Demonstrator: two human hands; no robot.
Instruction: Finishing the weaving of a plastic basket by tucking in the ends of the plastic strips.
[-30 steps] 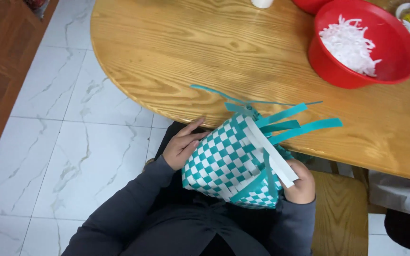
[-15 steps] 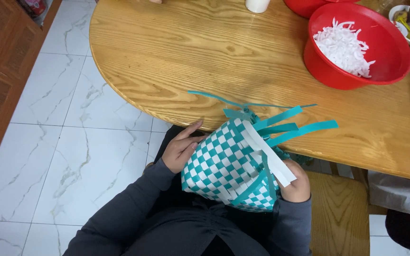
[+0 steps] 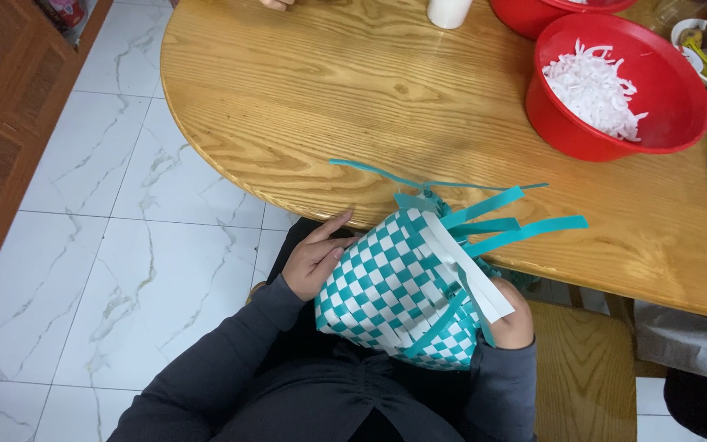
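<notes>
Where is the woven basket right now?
The woven basket sits low in the head view, between the left hand and right hand, at the wooden table edge.

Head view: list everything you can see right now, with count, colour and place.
Teal-and-white woven strip basket: one, on the lap, loose teal strips reaching over the table edge.
Round wooden table: one, honey-brown, upper middle.
Red plastic bowl of white shreds: one, upper right; a second red bowl's rim behind it.
White cylinder: one, top edge.
Marble-patterned floor tiles: white, left.
Left hand: on the basket's left side.
Right hand: behind the basket's right side, fingers hidden.
</notes>
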